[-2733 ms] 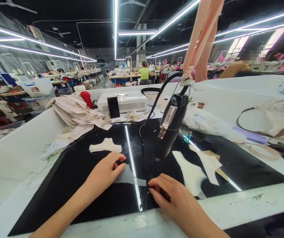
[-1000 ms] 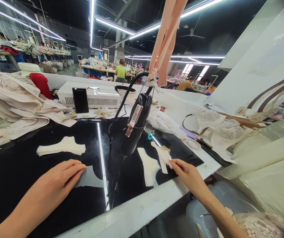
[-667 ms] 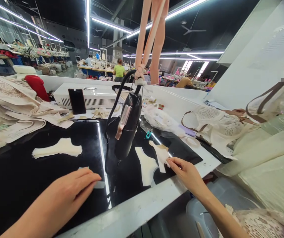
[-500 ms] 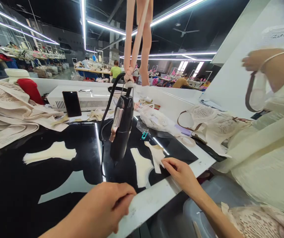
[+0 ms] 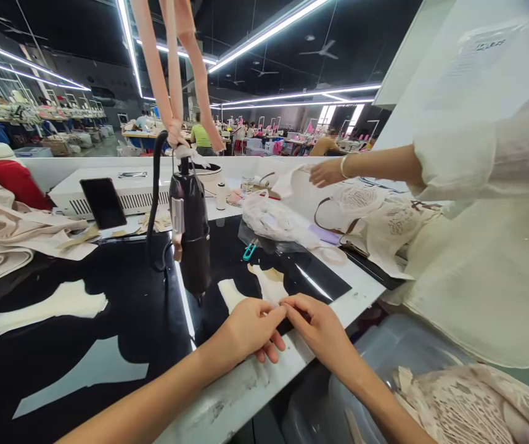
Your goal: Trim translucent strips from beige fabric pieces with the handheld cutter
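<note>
My right hand (image 5: 313, 317) pinches the near end of a cream fabric piece (image 5: 269, 283) with thumb and forefinger, at the table's near right edge. Against its fingertips, my left hand (image 5: 255, 330) brings thumb and forefinger together on the same end; its other fingers hang loosely below. The exact grip is partly hidden by the fingers. Another cream piece (image 5: 231, 294) lies just left, partly covered by my left hand. Farther left are a stack of cream cut pieces (image 5: 47, 305) and a pale grey flat shape (image 5: 84, 370) of similar outline.
A black motor-like tool (image 5: 193, 246) hangs from pink strips over the black tabletop (image 5: 139, 296). Teal thread snips (image 5: 250, 249), a plastic bag (image 5: 269, 216) and a phone (image 5: 103, 203) lie farther back. At right, a co-worker's arm (image 5: 375, 165) reaches across above lace bras (image 5: 385, 216).
My left hand has moved right to meet my right hand at the fabric piece. The view has shifted to the right. The co-worker's arm has stretched out leftward over the table's back.
</note>
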`<state>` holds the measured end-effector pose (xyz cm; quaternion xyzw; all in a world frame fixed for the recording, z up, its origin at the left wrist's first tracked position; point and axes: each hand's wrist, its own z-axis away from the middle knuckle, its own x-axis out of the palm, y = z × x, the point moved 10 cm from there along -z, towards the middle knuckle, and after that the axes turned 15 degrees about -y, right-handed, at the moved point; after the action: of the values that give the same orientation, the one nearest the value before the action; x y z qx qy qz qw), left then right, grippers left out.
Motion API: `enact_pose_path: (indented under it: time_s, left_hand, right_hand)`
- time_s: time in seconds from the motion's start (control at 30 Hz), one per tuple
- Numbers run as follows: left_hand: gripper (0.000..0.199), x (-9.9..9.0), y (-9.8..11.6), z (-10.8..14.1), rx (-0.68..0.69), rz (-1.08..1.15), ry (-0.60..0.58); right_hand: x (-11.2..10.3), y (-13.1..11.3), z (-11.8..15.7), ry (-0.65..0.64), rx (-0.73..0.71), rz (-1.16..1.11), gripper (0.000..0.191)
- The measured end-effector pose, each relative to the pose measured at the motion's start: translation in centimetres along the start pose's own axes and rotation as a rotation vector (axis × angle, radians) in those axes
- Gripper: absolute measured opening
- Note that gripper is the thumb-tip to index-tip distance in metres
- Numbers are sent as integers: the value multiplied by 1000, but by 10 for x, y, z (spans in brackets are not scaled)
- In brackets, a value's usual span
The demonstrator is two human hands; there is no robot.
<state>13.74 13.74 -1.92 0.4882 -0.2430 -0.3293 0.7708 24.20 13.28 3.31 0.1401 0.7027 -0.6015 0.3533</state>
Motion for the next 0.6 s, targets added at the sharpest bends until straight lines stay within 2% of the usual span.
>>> enact_pose_path:
  time_s: [0.37,0.6]
  left_hand:
    - [22,-5,-3,0,30,48,35]
    - [20,-5,-5,5,45,60,50]
  right_hand:
    - [-1,0,3,17,0,-40,32]
    - [-15,17,1,122,45,-91,33]
